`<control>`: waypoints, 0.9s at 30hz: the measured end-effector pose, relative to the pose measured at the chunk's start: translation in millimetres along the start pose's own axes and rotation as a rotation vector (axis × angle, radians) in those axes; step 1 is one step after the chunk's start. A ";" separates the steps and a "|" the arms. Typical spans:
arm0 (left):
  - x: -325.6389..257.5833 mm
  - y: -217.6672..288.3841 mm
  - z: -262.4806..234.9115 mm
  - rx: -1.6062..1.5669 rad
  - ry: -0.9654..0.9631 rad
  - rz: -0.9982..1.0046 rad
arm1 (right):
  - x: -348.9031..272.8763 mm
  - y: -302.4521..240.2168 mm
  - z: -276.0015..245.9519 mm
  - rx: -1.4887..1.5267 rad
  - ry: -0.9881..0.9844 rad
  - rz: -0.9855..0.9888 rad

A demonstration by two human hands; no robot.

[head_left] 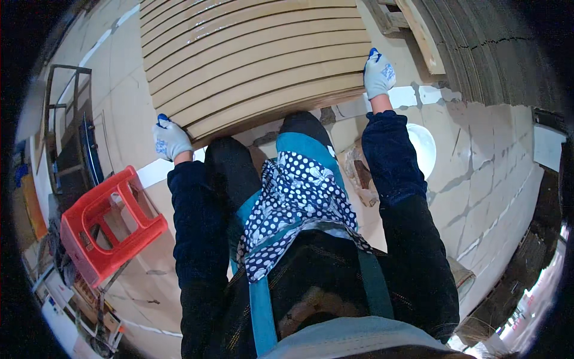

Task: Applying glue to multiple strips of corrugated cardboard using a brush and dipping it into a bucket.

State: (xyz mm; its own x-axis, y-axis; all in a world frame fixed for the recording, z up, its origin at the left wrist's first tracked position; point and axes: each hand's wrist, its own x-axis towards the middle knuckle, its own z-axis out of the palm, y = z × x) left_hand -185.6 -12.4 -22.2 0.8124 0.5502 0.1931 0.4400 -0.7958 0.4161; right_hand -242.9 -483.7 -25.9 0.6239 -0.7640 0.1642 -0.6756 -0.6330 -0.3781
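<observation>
A broad row of brown cardboard sheets (257, 66) lies in front of me, overlapping like steps, with their long edges running left to right. My left hand (171, 139), in a white glove with blue fingertips, is closed on the near left corner of the sheets. At the right end, my right hand (379, 76), gloved the same way, is closed around their edge. Part of the fingers of both hands is hidden by the cardboard. The sheets' near edge lies close above my knees.
A red plastic stool (113, 224) lies tipped over at the left, near a dark metal frame (66, 125). Beyond my right forearm stands a white round bucket (421, 149). At the far right rises a tall stack of grey-brown cardboard (490, 54) beside a wooden pallet (421, 36).
</observation>
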 end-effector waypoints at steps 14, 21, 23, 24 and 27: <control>65.4 -7.1 -29.3 -0.179 -0.254 0.234 | 50.6 49.3 -20.0 -0.336 0.000 -0.522; 92.2 -55.1 77.6 -0.611 -0.372 0.048 | 19.3 -19.2 20.1 0.106 0.173 -0.426; 84.4 -27.4 52.5 -0.514 -0.460 0.001 | 21.0 -15.1 24.7 0.020 -0.023 -0.172; 83.5 -29.4 48.4 -0.519 -0.443 0.004 | 18.2 -17.0 23.6 0.026 -0.018 -0.193; 79.8 -29.9 45.0 -0.162 -0.267 0.113 | 24.4 -6.8 26.4 0.031 -0.010 -0.220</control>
State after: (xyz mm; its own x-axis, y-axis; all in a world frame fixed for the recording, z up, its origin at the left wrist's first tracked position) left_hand -116.7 44.0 -59.2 0.9335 0.3581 0.0156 0.2922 -0.7854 0.5458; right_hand -212.8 -494.8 -43.4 0.7589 -0.6067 0.2366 -0.5107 -0.7799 -0.3618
